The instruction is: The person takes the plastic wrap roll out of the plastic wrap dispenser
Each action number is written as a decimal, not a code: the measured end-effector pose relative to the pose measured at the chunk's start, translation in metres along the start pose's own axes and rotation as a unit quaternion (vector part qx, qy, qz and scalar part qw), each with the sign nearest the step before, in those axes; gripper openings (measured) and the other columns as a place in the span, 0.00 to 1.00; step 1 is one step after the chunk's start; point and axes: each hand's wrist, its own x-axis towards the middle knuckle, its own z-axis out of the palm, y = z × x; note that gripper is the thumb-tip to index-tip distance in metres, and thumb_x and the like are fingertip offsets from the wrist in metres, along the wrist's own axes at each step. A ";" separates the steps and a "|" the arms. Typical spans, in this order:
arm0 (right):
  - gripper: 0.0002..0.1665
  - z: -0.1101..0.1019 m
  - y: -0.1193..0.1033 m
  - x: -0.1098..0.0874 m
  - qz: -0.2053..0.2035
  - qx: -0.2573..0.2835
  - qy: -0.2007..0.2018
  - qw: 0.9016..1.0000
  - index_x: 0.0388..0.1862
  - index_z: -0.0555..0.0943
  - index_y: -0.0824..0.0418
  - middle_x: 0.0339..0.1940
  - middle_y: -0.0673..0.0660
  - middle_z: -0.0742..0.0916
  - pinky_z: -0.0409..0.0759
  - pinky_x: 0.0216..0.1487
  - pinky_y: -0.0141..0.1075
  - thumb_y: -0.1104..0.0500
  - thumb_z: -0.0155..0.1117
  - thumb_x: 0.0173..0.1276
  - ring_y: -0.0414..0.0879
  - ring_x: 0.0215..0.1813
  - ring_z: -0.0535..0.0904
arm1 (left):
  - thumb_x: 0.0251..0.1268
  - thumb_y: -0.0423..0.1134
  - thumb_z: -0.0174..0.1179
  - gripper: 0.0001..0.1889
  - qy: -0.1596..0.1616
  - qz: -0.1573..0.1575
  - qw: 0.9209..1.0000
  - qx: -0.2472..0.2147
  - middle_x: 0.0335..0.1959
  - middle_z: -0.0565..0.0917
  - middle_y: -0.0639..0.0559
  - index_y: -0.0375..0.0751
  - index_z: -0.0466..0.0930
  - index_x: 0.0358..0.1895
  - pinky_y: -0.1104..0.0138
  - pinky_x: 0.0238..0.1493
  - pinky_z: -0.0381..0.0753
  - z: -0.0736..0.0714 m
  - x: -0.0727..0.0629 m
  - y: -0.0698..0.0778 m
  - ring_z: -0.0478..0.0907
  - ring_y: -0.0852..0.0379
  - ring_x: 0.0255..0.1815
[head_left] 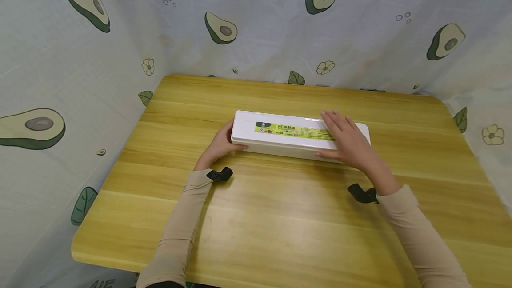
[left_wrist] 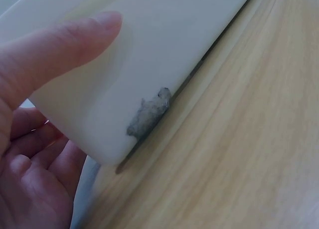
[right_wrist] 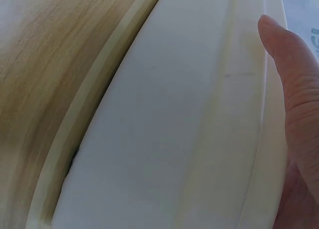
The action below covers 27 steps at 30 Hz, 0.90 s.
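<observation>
A long white cling film box [head_left: 280,146] lies on the table with a green-and-yellow printed label [head_left: 294,131] on its lid. My left hand [head_left: 221,143] grips its left end, the thumb [left_wrist: 75,47] along the front face and the other fingers round the end. Low on that front face, near the corner, is a rough grey patch [left_wrist: 149,114]. Across the right part of the lid my right hand [head_left: 348,141] rests with straight fingers, covering the label's right end. Its thumb [right_wrist: 289,54] lies at the front edge of the lid.
The wooden table [head_left: 272,217] has a rounded front left corner. A white curtain [head_left: 256,26] printed with avocados hangs behind it and along both sides. Black wrist cameras [head_left: 220,174] jut inward from both sleeves.
</observation>
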 end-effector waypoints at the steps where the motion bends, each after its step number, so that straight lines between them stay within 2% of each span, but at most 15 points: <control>1: 0.65 0.000 0.000 0.001 -0.001 0.000 0.001 1.000 0.76 0.47 0.60 0.73 0.67 0.62 0.51 0.72 0.59 0.41 0.73 0.49 0.63 0.75 0.53 | 0.46 0.22 0.67 0.51 -0.001 -0.001 1.000 0.001 0.71 0.61 0.38 0.39 0.48 0.74 0.52 0.67 0.67 0.000 -0.001 0.003 0.63 0.41 0.68; 9: 0.63 0.000 -0.008 0.007 -0.005 0.002 -0.001 1.000 0.76 0.49 0.60 0.73 0.66 0.62 0.50 0.73 0.58 0.41 0.73 0.48 0.62 0.75 0.52 | 0.46 0.21 0.67 0.50 -0.006 -0.005 1.000 -0.022 0.70 0.62 0.39 0.42 0.48 0.74 0.52 0.66 0.68 0.001 -0.003 0.005 0.65 0.41 0.67; 12: 0.63 0.000 -0.009 0.009 -0.005 0.002 -0.004 1.000 0.76 0.49 0.60 0.74 0.66 0.62 0.50 0.73 0.58 0.41 0.73 0.49 0.62 0.75 0.52 | 0.46 0.23 0.68 0.51 -0.005 0.004 1.000 -0.014 0.71 0.63 0.41 0.45 0.49 0.74 0.53 0.66 0.69 0.000 0.001 -0.005 0.65 0.43 0.67; 16: 0.63 0.001 -0.010 0.010 -0.008 0.005 -0.006 1.000 0.76 0.48 0.59 0.74 0.66 0.61 0.50 0.73 0.58 0.41 0.72 0.50 0.62 0.76 0.52 | 0.46 0.23 0.68 0.51 -0.006 0.003 1.000 -0.016 0.71 0.62 0.40 0.44 0.48 0.74 0.52 0.66 0.68 0.000 0.002 -0.006 0.65 0.42 0.67; 19: 0.63 0.002 -0.011 0.011 -0.013 0.006 -0.007 1.000 0.76 0.47 0.59 0.74 0.67 0.61 0.49 0.73 0.58 0.40 0.71 0.51 0.62 0.76 0.52 | 0.46 0.22 0.67 0.51 -0.006 -0.003 1.000 -0.022 0.71 0.61 0.38 0.41 0.47 0.74 0.50 0.67 0.67 0.001 -0.001 0.003 0.64 0.40 0.67; 27: 0.63 0.003 -0.016 0.016 -0.016 -0.001 -0.011 1.000 0.76 0.48 0.58 0.74 0.65 0.61 0.50 0.74 0.57 0.40 0.72 0.49 0.61 0.76 0.52 | 0.46 0.23 0.68 0.51 0.002 0.005 1.000 -0.005 0.71 0.63 0.44 0.47 0.49 0.74 0.54 0.67 0.68 -0.002 0.006 -0.016 0.66 0.45 0.67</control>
